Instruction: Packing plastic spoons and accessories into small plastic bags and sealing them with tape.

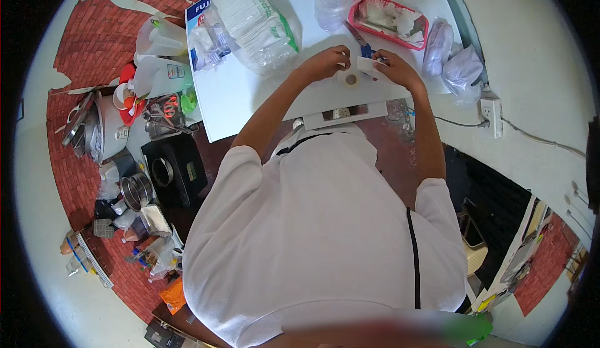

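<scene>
My right hand [396, 70] grips a white strip [370, 65], perhaps paper or a roll of labels, over the far table. Just left of it, my left hand [330, 62] hangs with its fingers curled together; whether something small is pinched in them is too small to tell. Below and between both hands, a round brownish piece [351, 79] with a pale rim lies on the white tabletop [262, 102]. Scissors with blue handles [366, 50] lie just beyond the hands, partly hidden by the right one.
A plastic-wrapped pack of white items [253, 19] stands left. A red basket [415, 43] and plastic bags [461, 69] sit right. Clear plastic bags [326, 1] are behind. Pitchers [161, 76] and a pot [112, 127] crowd the left side. A wall outlet [491, 116] is at right.
</scene>
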Demonstrator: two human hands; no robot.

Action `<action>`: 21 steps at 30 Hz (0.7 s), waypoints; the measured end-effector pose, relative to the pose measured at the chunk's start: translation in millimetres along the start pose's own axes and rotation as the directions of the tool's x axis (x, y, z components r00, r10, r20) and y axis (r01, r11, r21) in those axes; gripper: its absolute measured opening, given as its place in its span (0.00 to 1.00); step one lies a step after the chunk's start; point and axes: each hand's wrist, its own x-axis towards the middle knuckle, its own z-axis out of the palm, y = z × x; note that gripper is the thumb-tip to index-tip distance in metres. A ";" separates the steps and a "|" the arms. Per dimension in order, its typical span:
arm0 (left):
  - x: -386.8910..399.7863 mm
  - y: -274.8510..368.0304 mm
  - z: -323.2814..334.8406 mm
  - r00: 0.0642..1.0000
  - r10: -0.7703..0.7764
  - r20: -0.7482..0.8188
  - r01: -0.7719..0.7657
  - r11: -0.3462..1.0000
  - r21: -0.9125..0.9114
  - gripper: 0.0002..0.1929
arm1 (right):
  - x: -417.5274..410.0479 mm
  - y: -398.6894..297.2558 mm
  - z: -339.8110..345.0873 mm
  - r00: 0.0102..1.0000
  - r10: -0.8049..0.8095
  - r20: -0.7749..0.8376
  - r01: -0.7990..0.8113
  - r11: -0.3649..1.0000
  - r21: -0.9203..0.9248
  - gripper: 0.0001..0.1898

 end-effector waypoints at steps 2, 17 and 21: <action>-1.9 -4.1 2.9 1.000 -0.002 -0.015 0.000 0.995 -0.100 0.08 | 1.1 -6.0 -1.3 0.998 -0.054 -0.010 0.054 0.998 -0.045 0.14; -5.5 -2.8 1.7 0.985 -0.015 -0.171 -0.012 0.988 -0.153 0.07 | 12.0 -3.8 3.7 0.993 -0.094 0.072 0.101 0.990 -0.095 0.15; -4.9 -1.3 1.5 0.986 -0.045 -0.160 0.012 0.980 -0.198 0.07 | 18.1 0.6 6.3 0.994 -0.088 0.071 0.097 0.987 -0.128 0.17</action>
